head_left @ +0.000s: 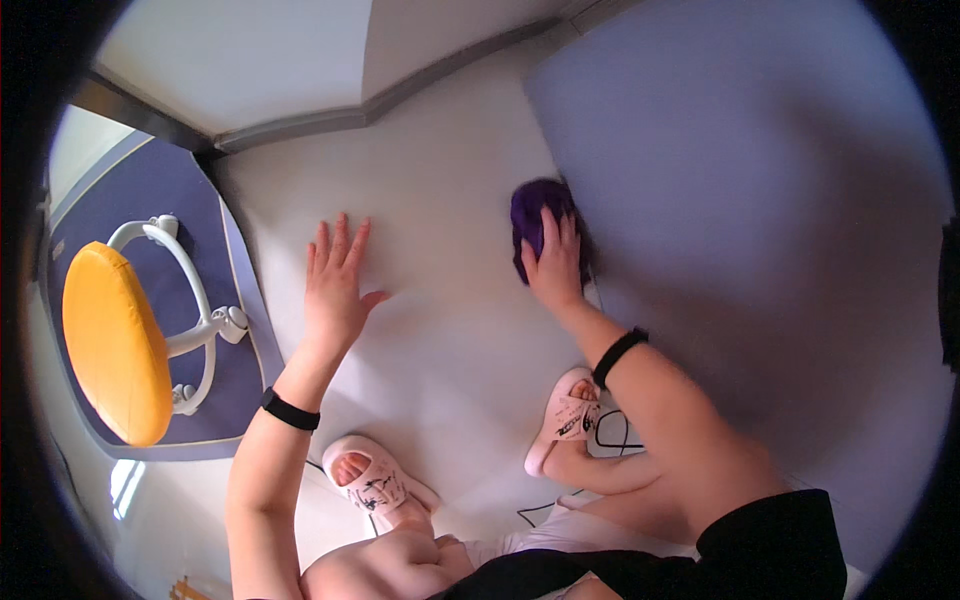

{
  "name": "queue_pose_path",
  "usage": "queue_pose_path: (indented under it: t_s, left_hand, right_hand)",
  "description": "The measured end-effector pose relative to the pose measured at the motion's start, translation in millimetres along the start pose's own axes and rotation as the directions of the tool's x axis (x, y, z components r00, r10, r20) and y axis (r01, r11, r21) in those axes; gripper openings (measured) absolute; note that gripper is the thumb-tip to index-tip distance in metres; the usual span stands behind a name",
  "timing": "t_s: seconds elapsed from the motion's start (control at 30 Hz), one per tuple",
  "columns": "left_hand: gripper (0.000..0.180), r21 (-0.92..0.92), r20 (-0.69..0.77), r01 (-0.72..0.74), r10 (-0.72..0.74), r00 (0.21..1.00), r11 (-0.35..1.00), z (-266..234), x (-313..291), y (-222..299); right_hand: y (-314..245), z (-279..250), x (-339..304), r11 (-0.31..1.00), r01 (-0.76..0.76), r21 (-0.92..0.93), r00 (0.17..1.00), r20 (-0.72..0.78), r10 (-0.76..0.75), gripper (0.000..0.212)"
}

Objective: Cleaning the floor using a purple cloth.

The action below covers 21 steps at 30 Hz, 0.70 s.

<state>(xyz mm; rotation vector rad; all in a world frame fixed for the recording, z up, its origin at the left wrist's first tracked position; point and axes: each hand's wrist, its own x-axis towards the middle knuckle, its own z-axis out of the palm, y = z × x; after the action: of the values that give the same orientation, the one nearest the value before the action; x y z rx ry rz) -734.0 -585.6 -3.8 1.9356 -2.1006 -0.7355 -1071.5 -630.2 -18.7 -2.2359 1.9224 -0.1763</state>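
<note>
My right hand (556,262) rests on a bunched dark purple cloth (532,205), its fingers bent over the top and the thumb along one side. The cloth lies on the pale floor (440,190), against the edge of a large grey-blue flat surface (720,150). My left hand (338,285) is open over the floor to the left, fingers spread and palm down. It holds nothing. Whether the palm touches the floor I cannot tell.
On a dark blue mat (195,260) at the left, a stool with a yellow seat (115,340) and white wheeled frame lies tipped over. White walls with a grey skirting (330,122) border the far side. Thin black cables (535,515) run near my pink slippers (375,485).
</note>
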Motion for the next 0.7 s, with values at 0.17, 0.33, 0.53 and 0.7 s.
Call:
queue_pose_path:
  t_s: [0.17, 0.33, 0.53, 0.7]
  left_hand:
    - [0.11, 0.021, 0.012, 0.016, -0.016, 1.0, 1.0, -1, 2, 4]
    - [0.111, 0.002, 0.003, -0.007, 0.007, 1.0, 1.0, -2, 1, 1]
    - [0.113, -0.012, -0.008, 0.0, -0.001, 1.0, 1.0, -3, -1, -4]
    - [0.122, -0.104, 0.001, 0.027, -0.027, 1.0, 0.994, 2, 4, 0]
  right_hand:
    - [6, -3, -111, 0.958, -0.283, -0.036, 0.946, 0.153, 0.285, 0.07]
    - [-11, 5, -116, 0.937, -0.347, -0.046, 0.917, 0.192, 0.35, 0.07]
    - [-54, 21, 25, 0.998, 0.034, 0.057, 0.999, -0.025, -0.033, 0.064]
    - [-119, 31, 147, 0.997, 0.07, 0.037, 0.995, -0.069, -0.067, 0.063]
